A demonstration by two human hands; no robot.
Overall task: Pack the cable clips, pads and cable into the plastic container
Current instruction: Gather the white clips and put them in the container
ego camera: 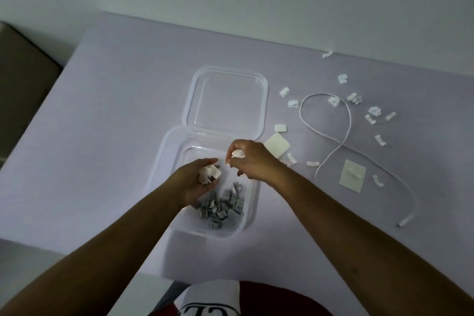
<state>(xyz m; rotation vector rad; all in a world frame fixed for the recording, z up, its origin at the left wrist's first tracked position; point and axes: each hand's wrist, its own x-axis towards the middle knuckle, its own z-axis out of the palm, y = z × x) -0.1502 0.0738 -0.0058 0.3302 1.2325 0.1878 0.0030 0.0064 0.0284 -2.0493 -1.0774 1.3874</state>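
Note:
A clear plastic container (164, 161) sits near the table's front edge with a pile of grey-looking cable clips (221, 206) in its near half. My left hand (195, 182) hovers over the container, cupped around several white clips (210, 174). My right hand (252, 161) is beside it over the container's far right part, pinching one white clip (238, 153). A white cable (350, 123) lies looped on the table to the right. Two square pads (277, 146) (352, 174) lie near it, the right one with a clip on it.
The container's clear lid (227, 99) lies open just behind it. Several loose white clips (374, 111) are scattered around the cable on the right. The table (115, 110) meets a wall at the back; a dark piece of furniture (20, 79) stands at the left.

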